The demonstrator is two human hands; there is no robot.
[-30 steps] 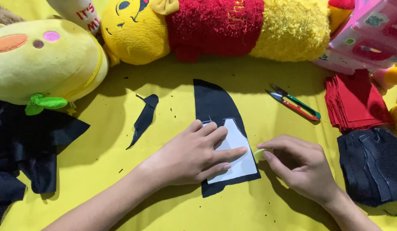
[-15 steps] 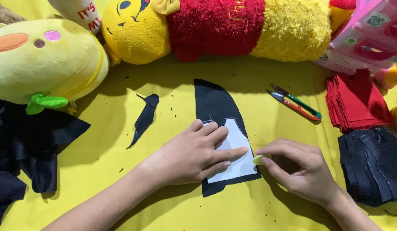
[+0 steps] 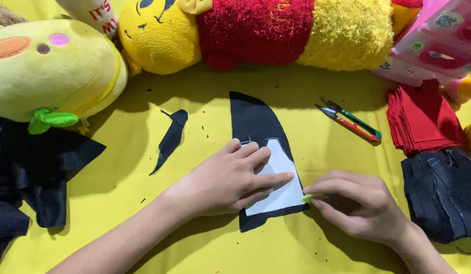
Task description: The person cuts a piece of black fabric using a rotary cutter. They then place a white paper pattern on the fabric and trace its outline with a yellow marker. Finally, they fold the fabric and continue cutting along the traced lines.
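The left hand (image 3: 230, 177) is lying flat, fingers spread, and is pressing a white paper template (image 3: 278, 182) down onto a black felt piece (image 3: 256, 122) that is lying on the yellow table cover (image 3: 205, 248). The fingers are not closing around anything; the palm and fingertips are resting on the template. The right hand (image 3: 359, 208) is sitting just beside the template's right edge, and its thumb and forefinger are pinching a small pale green marker (image 3: 312, 197), possibly chalk, whose tip is touching the lower right corner of the template. The felt piece is showing above the template as a curved point and below it as a narrow strip. A thin black felt offcut (image 3: 169, 139) is lying to the left, apart from the felt piece. Thread snips (image 3: 352, 121) are lying to the right, near a red felt stack (image 3: 423, 119) and a dark felt stack (image 3: 443, 193).
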